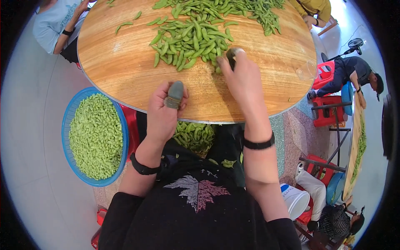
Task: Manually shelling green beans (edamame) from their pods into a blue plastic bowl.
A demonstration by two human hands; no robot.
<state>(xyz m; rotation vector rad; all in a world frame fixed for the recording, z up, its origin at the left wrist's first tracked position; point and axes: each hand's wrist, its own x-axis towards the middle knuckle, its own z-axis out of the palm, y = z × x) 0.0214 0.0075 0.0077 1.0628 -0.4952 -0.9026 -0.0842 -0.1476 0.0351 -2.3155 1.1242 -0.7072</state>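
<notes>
A heap of green soybean pods (189, 41) lies on the round wooden table (129, 79). My right hand (246, 77) is at the heap's near right edge, its fingers bent down around the pods there. A dark cover shows on one of its digits, and what the fingertips grip is hidden. Nearer to me, my left hand (164, 110) hovers over the table's front edge with its fingers curled. Its thumb wears a grey-green sleeve (176, 93) bound with a band. Whatever those fingers hold is out of sight.
To the left stands a blue basket (66, 137) full of shelled green soybeans (96, 137). Empty-looking pods (193, 135) lie below the table edge by my lap. A clear cup (306, 71) is at the table's right; a white bucket (296, 203) stands beside me. Other people sit around.
</notes>
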